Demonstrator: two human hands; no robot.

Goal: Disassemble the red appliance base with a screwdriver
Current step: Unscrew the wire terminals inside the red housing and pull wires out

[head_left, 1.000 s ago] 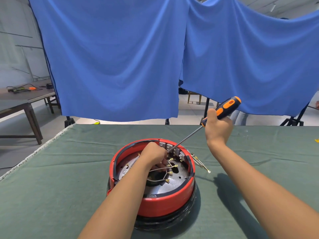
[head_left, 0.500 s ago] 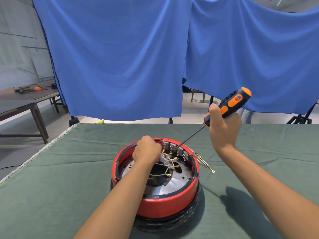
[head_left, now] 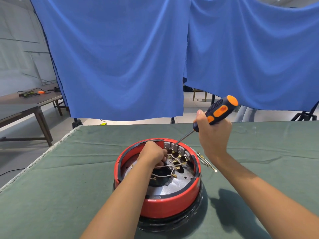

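Note:
The round red appliance base [head_left: 165, 207] sits upside down on the green cloth, its metal plate and white wires with brass terminals exposed. My left hand [head_left: 152, 155] reaches inside the rim, fingers curled around the wires near the centre. My right hand [head_left: 213, 137] grips the black-and-orange screwdriver [head_left: 218, 112] by its handle above and right of the base. The shaft slants down-left, and its tip meets the grey terminal block [head_left: 173, 147] at the base's far inner edge.
The green-covered table [head_left: 69, 187] fills the foreground, with its left edge near. A few loose wire leads [head_left: 206, 162] lie on the cloth just right of the base. Blue curtains [head_left: 120, 57] hang behind. A brown workbench [head_left: 25, 102] stands far left.
My left hand moved from the centre wires toward the base's far inner side. My right hand shifted slightly, bringing the screwdriver tip onto the terminal block. The view drew closer.

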